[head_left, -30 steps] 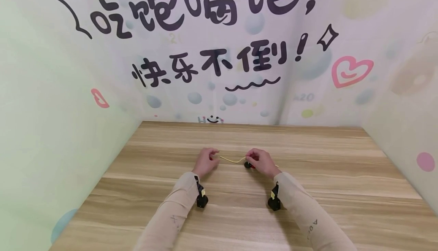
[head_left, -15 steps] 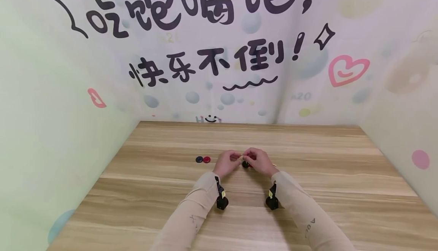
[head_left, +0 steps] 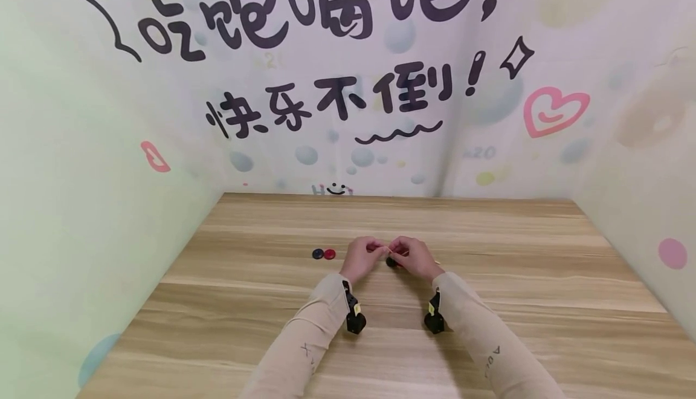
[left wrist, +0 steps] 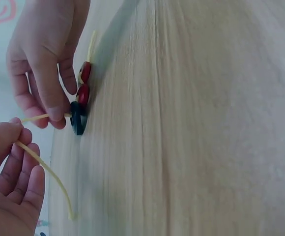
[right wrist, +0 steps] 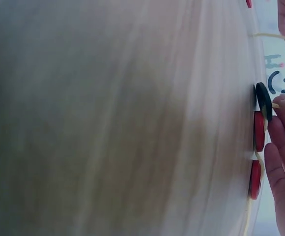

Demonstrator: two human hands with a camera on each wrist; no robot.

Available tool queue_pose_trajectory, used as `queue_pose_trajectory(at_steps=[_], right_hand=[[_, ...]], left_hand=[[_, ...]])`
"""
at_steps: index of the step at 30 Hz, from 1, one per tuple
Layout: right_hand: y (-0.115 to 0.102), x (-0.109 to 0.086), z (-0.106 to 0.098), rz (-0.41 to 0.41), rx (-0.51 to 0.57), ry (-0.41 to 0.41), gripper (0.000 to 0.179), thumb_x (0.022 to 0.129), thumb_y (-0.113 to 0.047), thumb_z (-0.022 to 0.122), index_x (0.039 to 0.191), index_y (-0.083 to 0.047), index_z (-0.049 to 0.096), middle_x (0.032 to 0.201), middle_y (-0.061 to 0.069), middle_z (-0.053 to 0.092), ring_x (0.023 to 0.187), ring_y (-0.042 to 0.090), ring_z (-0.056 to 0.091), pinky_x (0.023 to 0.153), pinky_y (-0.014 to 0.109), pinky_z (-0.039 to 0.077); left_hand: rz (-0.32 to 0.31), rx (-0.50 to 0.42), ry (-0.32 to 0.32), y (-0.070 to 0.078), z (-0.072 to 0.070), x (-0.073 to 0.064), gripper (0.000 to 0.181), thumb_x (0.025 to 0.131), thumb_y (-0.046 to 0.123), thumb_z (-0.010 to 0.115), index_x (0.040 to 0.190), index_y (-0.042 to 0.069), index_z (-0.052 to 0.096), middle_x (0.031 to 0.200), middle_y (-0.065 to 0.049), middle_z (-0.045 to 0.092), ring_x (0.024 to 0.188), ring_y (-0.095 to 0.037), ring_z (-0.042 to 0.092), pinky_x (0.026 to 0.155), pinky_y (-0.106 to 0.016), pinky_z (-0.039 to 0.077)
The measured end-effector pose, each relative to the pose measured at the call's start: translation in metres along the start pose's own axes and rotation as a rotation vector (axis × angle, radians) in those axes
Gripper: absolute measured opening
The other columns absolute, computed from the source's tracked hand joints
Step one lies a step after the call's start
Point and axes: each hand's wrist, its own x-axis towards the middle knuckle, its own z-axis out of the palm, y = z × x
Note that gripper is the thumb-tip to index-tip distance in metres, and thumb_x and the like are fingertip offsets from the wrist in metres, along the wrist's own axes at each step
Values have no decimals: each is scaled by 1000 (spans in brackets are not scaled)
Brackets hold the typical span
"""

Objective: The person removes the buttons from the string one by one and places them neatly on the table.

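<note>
My left hand (head_left: 359, 259) pinches a yellow cord (left wrist: 51, 174) between thumb and index finger, and the cord's free end hangs down below it. Close beside it, my right hand (head_left: 415, 257) pinches the same cord next to a dark round button (left wrist: 77, 118). Behind that button two red buttons (left wrist: 82, 96) (right wrist: 255, 179) sit along the cord, close over the table. The cord runs on past them to its other end. In the right wrist view the dark button stands tilted at the right fingertips (right wrist: 280, 101). The head view mostly hides these buttons behind my right hand.
Left of my hands, a dark blue button (head_left: 318, 254) and a red button (head_left: 329, 254) lie side by side on the wooden table (head_left: 261, 223). A printed cloth (head_left: 380, 169) hangs behind the table's far edge.
My left hand has moved right to meet the right hand and now pinches the cord, uncovering the two loose buttons. The right hand has stayed nearly in place.
</note>
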Motion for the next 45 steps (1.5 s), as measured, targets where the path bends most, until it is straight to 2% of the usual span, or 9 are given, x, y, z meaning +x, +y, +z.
queue_pose_trajectory(at_steps=[3, 7, 14, 18, 21, 28, 37, 41, 45], right_hand=[[1, 0, 0, 3, -3, 8, 7, 79, -1, 63, 85, 0, 61, 77, 7, 62, 66, 14, 56, 56, 23, 47], [0, 1, -1, 2, -18, 39, 6, 79, -1, 64, 84, 0, 61, 75, 6, 62, 64, 14, 56, 54, 23, 46], [-2, 0, -2, -36, -78, 59, 7, 79, 0, 64, 84, -3, 66, 84, 6, 64, 74, 16, 57, 66, 29, 48], [-4, 1, -2, -79, -68, 56, 8, 78, 2, 63, 83, -3, 67, 84, 8, 65, 74, 18, 59, 64, 27, 48], [-6, 1, -2, -80, -49, 53, 7, 77, 2, 64, 82, -2, 67, 82, 8, 65, 72, 17, 59, 60, 24, 47], [-5, 0, -3, -65, -45, 30, 5, 77, 2, 64, 82, 0, 65, 79, 8, 64, 70, 16, 59, 59, 24, 47], [0, -4, -7, -14, -18, -23, 6, 78, -2, 65, 83, 0, 64, 80, 9, 64, 72, 18, 60, 61, 26, 49], [3, -3, -7, 6, -8, -58, 10, 76, -1, 67, 85, 1, 63, 82, 10, 64, 73, 17, 59, 59, 24, 48], [4, -3, -8, -2, -48, -83, 13, 75, -2, 68, 86, 0, 63, 83, 8, 63, 74, 16, 57, 61, 25, 47]], left_hand=[[6, 11, 3, -2, -2, -2, 11, 82, 10, 62, 86, 1, 67, 80, -6, 64, 73, -15, 58, 66, -24, 45], [-1, 22, -26, -7, -5, -3, 12, 80, 5, 63, 89, -3, 65, 81, -9, 64, 74, -17, 59, 67, -24, 46], [-39, 3, -65, -1, -8, -3, 18, 82, 9, 62, 97, -2, 63, 92, -12, 63, 86, -23, 59, 76, -30, 47], [-22, -31, -57, -2, -1, -1, 18, 82, 9, 62, 96, -3, 64, 91, -12, 64, 84, -22, 60, 74, -28, 47], [-19, -41, -46, -6, 6, -1, 15, 81, 8, 62, 91, -3, 65, 83, -12, 65, 76, -19, 62, 67, -24, 47], [-67, -97, -32, -9, 15, -4, 12, 83, 8, 60, 84, -3, 67, 65, -13, 64, 59, -23, 62, 54, -19, 44], [-70, -56, 9, -9, 12, -5, 14, 84, 13, 59, 83, 3, 68, 67, -9, 63, 58, -13, 57, 55, -19, 42], [-86, -75, 27, -9, 12, -5, 12, 84, 13, 59, 83, 4, 67, 71, -9, 64, 62, -17, 60, 55, -19, 43], [-81, -77, 32, -8, 12, -5, 12, 84, 14, 60, 83, 4, 67, 70, -10, 64, 63, -18, 60, 57, -20, 43]])
